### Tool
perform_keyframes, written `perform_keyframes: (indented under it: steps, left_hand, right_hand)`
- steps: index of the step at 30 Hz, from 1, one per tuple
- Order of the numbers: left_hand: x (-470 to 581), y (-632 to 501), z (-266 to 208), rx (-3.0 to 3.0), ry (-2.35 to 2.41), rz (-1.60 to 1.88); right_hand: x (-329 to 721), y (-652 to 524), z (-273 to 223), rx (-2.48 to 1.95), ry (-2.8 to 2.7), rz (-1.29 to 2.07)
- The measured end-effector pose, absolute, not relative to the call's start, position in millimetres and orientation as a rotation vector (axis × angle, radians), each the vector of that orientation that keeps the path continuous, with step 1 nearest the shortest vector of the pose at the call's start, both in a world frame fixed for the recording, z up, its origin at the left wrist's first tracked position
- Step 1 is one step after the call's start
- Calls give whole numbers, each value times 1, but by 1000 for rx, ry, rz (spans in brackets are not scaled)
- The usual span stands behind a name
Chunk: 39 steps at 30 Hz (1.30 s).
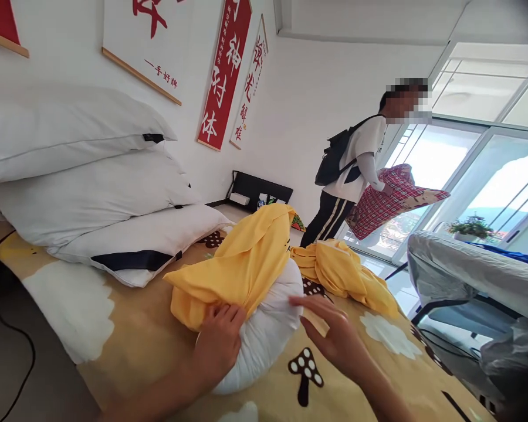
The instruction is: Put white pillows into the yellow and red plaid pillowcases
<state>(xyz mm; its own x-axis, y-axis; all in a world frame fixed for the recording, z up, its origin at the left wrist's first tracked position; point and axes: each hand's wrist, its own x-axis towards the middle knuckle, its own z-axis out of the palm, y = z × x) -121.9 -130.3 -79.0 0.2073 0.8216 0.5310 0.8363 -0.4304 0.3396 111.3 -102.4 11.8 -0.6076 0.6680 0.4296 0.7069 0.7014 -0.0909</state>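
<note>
A white pillow lies on the bed, partly inside a yellow pillowcase. The cloth covers its far part, while the near part is bare. My left hand is closed on the pillowcase's near edge, where the cloth meets the pillow. On the pillow's right side, my right hand is open, thumb and fingers apart. Its fingertips are at the pillow's edge; I cannot tell whether they press on it. Beyond it lies a crumpled yellow cloth.
White pillows are stacked at the left on the patterned bedsheet. Beyond the bed, a person with a backpack holds a red plaid pillow. A plastic-wrapped chair stands at the right. A black cable hangs at the left.
</note>
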Motion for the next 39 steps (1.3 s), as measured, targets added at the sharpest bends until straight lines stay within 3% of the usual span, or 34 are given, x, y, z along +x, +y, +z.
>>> perform_keyframes:
  steps: [3, 5, 16, 21, 25, 30, 33, 39]
  left_hand:
    - [-121, -124, -81, -2471, -1600, -1170]
    - [-121, -118, -81, -2511, -1531, -1223]
    - [-105, -95, -63, -2319, -1510, -1604]
    - [-76, -91, -39, -2336, -1090, -1762]
    - [-70, -105, -3, -2484, -808, -2027]
    - [-70, -95, 13, -2768, -1031, -2391]
    - [-69, -74, -5, -2962, -1269, -2252]
    - [-96, -69, -19, -3133, -1546, -1604]
  right_hand:
    - [115, -73, 32, -1099, -2498, -590]
    - [100, -51, 40, -1055, -2678, -698]
    - [90, -34, 45, -1007, -2724, -500]
    - [131, -55, 35, -1075, -2639, -369]
    - [156, -100, 71, -1094, -2619, -290]
    - [154, -137, 138, -1309, -2762, -252]
    - [143, -135, 129, -1402, -2705, -382]
    - [131, -180, 36, -1053, -2024, -1282]
